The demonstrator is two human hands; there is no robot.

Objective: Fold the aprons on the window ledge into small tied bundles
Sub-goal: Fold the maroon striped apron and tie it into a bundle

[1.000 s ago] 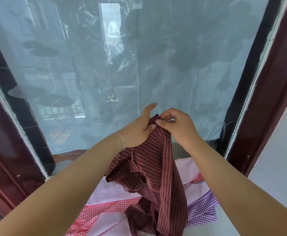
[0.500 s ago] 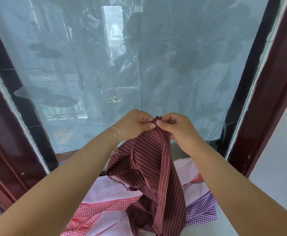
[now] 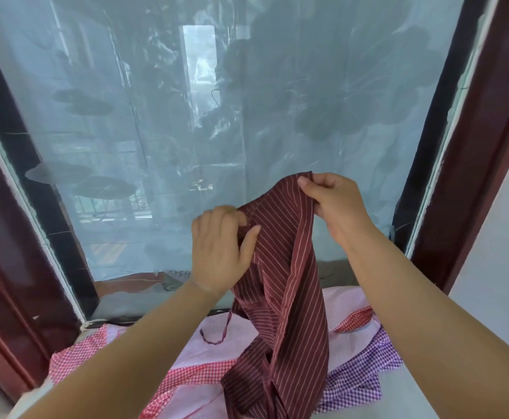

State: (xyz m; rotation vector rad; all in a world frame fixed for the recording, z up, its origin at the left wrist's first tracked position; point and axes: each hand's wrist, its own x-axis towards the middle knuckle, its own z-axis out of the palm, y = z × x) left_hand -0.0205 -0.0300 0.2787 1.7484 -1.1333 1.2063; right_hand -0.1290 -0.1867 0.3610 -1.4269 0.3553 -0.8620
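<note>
The right hand [image 3: 335,204] pinches a top corner of the striped apron [image 3: 280,285]; the left hand [image 3: 221,252], lower, grips the same edge. The apron hangs over other aprons [image 3: 205,352] on the ledge [image 3: 413,397]. Its dangling strap [image 3: 217,334] could snag them if lifted carelessly.

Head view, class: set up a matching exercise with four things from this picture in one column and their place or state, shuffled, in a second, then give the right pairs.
Things
1. striped apron
2. purple checked apron
3. right hand
4. left hand

Places or states
A. lies on the ledge at the right
B. pinches the top corner, highest up
C. hangs held up in both hands
D. grips the cloth lower down

Pairs: 1-C, 2-A, 3-B, 4-D
</note>
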